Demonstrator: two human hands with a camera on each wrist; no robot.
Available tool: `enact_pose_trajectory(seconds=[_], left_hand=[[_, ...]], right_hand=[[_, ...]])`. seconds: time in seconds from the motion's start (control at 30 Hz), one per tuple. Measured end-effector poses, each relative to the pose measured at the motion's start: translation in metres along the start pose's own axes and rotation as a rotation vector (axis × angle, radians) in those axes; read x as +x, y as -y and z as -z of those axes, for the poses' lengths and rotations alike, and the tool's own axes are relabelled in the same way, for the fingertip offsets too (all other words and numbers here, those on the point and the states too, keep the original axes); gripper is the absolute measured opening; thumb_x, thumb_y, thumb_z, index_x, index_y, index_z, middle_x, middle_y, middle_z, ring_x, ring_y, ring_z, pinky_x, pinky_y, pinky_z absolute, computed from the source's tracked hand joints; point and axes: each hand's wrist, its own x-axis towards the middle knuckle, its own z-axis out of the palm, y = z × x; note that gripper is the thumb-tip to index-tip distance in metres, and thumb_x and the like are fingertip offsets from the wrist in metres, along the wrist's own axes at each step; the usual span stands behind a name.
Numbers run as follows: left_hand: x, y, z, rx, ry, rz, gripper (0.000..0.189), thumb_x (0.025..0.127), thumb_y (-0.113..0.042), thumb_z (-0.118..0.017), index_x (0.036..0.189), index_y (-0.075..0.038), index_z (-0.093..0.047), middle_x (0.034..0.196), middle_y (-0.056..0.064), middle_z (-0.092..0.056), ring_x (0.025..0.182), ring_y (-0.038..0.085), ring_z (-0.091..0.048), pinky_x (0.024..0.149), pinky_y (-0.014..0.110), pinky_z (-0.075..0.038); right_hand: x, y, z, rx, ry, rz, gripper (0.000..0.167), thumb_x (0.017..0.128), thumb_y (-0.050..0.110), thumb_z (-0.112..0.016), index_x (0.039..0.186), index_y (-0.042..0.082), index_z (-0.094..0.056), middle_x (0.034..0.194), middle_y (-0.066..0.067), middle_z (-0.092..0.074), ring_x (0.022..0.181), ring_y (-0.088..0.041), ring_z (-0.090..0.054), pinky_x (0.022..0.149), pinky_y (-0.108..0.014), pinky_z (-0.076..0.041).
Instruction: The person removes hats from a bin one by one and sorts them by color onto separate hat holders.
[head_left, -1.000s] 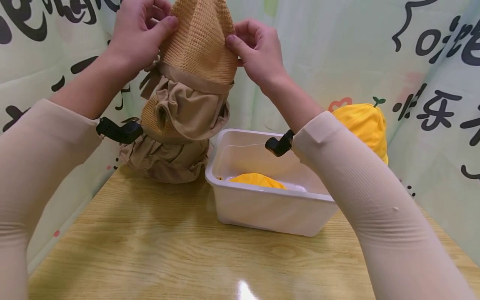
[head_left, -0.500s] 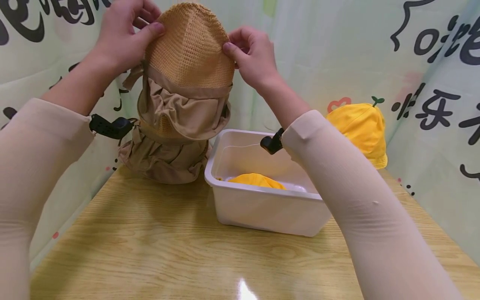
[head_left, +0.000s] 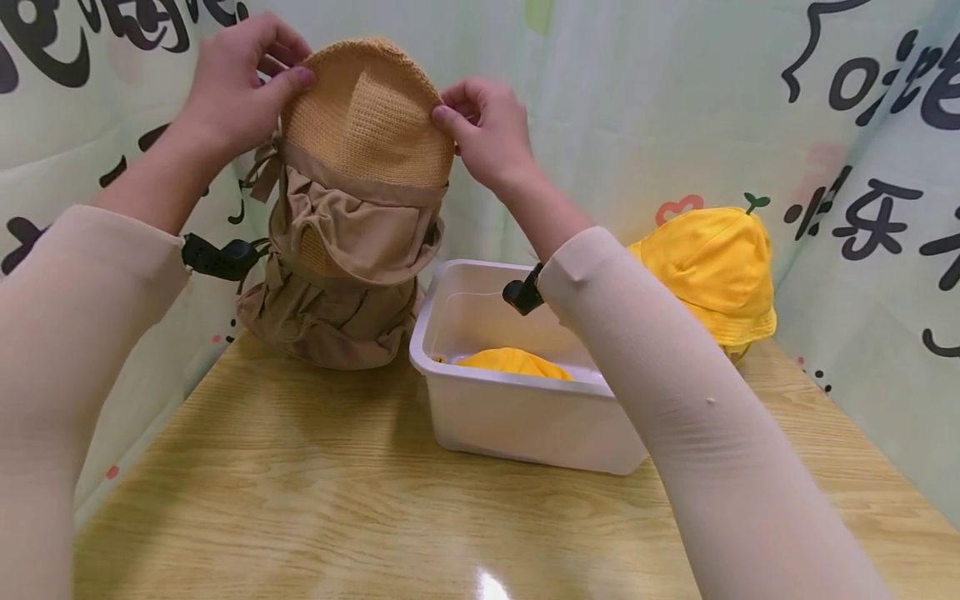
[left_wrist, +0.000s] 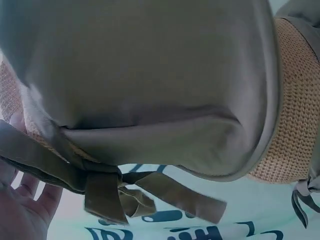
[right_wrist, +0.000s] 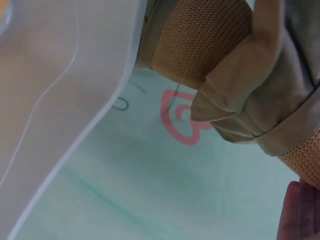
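Both hands hold a woven straw hat (head_left: 382,133) with a ruffled tan cloth brim and a ribbon bow (left_wrist: 117,187) at its side. My left hand (head_left: 236,92) pinches the left edge of its crown, thumb toward me. The right hand (head_left: 487,129) pinches the crown's right edge. Directly below is a second straw hat (head_left: 337,325) with the same tan cloth, low on the table; the held hat's brim overlaps it in view. Whether the two touch, and what supports the lower one, I cannot tell. Tan brim cloth (left_wrist: 150,65) fills much of the left wrist view.
A white plastic bin (head_left: 532,425) stands right of the straw hats, with a yellow hat (head_left: 517,360) inside. Behind my right forearm, another yellow hat (head_left: 712,267) with a green sprout sits raised above the wooden table (head_left: 360,517). Printed curtains (head_left: 645,117) enclose the back and sides.
Both hands have moved down and left, lowering the upper straw hat over the lower one. The crown's rounded top has come into view and looks spread wider.
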Motion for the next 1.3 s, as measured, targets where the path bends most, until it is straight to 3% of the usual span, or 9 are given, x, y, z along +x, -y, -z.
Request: enact_pose_trajectory(seconds=[0.47, 0.67, 1.03, 1.3], left_hand=[[0.001, 0.012, -0.002, 0.022, 0.020, 0.014, 0.026, 0.103, -0.028, -0.055, 0.123, -0.013, -0.061, 0.118, -0.001, -0.059, 0.107, 0.010, -0.055, 0.083, 0.020, -0.044], [-0.001, 0.020, -0.004, 0.046, 0.041, 0.033, 0.033, 0.103, -0.028, -0.053, 0.129, -0.008, -0.058, 0.124, 0.005, -0.058, 0.114, 0.019, -0.056, 0.086, 0.022, -0.047], [-0.006, 0.034, -0.007, 0.022, 0.072, 0.072, 0.025, 0.103, -0.029, -0.054, 0.122, -0.014, -0.059, 0.122, 0.004, -0.057, 0.111, 0.017, -0.054, 0.082, 0.022, -0.043], [-0.011, 0.045, -0.009, 0.047, 0.093, 0.103, 0.033, 0.103, -0.031, -0.053, 0.128, -0.010, -0.057, 0.125, 0.008, -0.057, 0.114, 0.021, -0.055, 0.079, 0.021, -0.045]], right_hand=[[0.002, -0.004, -0.011, -0.035, 0.033, -0.017, 0.016, 0.096, 0.017, -0.067, 0.107, 0.005, -0.070, 0.095, -0.003, -0.071, 0.083, -0.011, -0.063, 0.072, -0.025, -0.054], [0.002, -0.008, -0.016, -0.074, 0.052, -0.012, 0.017, 0.096, 0.018, -0.067, 0.107, 0.006, -0.071, 0.097, -0.003, -0.073, 0.082, -0.011, -0.063, 0.070, -0.025, -0.052], [0.001, -0.012, -0.025, -0.180, 0.090, 0.002, 0.017, 0.097, 0.020, -0.066, 0.108, 0.008, -0.071, 0.100, -0.003, -0.071, 0.086, -0.010, -0.064, 0.072, -0.023, -0.051], [0.000, -0.016, -0.035, -0.254, 0.120, 0.004, 0.019, 0.097, 0.021, -0.066, 0.111, 0.008, -0.071, 0.104, -0.003, -0.071, 0.093, -0.009, -0.064, 0.079, -0.019, -0.048]])
